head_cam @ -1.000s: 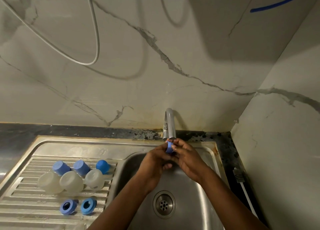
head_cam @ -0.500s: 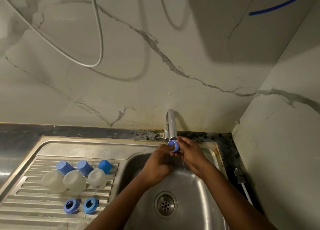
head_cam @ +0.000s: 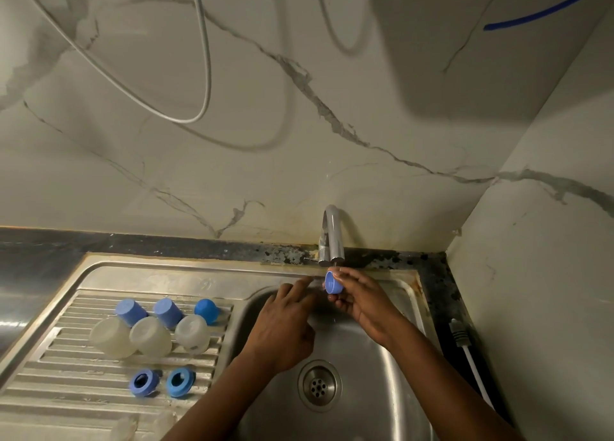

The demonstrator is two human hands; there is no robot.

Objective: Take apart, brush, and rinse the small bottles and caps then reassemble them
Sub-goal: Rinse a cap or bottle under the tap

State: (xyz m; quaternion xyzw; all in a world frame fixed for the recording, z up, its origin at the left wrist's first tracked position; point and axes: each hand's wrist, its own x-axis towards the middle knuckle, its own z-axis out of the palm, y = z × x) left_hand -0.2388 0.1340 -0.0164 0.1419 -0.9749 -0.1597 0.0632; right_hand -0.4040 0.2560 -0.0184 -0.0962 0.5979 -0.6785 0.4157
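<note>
We find the back of the sink basin (head_cam: 408, 357) crowded: the right hand (head_cam: 362, 299) pinches a blue cap (head_cam: 332, 282) directly under the tap (head_cam: 332, 237), and the left hand (head_cam: 285, 324) hangs just beside it, fingers loose. The basin floor around the drain (head_cam: 319, 385) is free, flanked by the two forearms (head_cam: 448, 374). On the drainboard (head_cam: 50, 374), three blue caps (head_cam: 167, 311), three cloudy bottles (head_cam: 150, 336) and two blue rings (head_cam: 144, 381) stand in close rows; bare ribs show along its left and front. The right wall (head_cam: 548, 291) stands near the sink, a white cable (head_cam: 471, 361) lying on the narrow bench (head_cam: 445, 294) between.
</note>
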